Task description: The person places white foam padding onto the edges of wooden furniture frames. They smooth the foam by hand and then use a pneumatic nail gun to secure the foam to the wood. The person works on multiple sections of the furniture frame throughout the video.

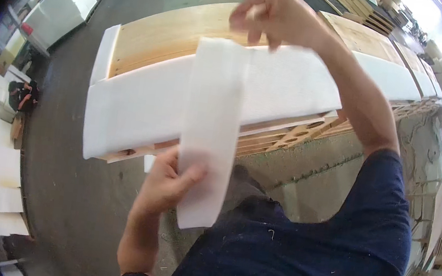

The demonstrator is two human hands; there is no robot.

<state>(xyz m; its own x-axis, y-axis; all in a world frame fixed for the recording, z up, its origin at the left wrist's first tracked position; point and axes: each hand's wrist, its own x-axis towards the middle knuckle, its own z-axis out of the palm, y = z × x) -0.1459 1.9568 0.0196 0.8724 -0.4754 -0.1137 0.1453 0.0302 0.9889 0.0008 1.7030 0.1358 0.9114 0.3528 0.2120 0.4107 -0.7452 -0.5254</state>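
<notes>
A long white foam strip [216,99] hangs upright in front of me. My left hand [167,178] is closed on its lower part, thumb on the near face, the other fingers partly hidden by the strip. Above the strip's upper end and a little to the right, my right hand [279,19] is raised with bent fingers apart, slightly blurred; nothing plainly shows in it. Behind the strip stands a long wooden frame [162,34] with a plywood face. White foam padding [131,107] covers its near side and left end.
More plywood-faced frames [357,36] continue the row to the right, with wooden slats [293,136] beneath. Large white blocks [63,8] line the left side, where another person [23,96] is seen. Stacked boards [366,9] lie at the far right on the concrete floor.
</notes>
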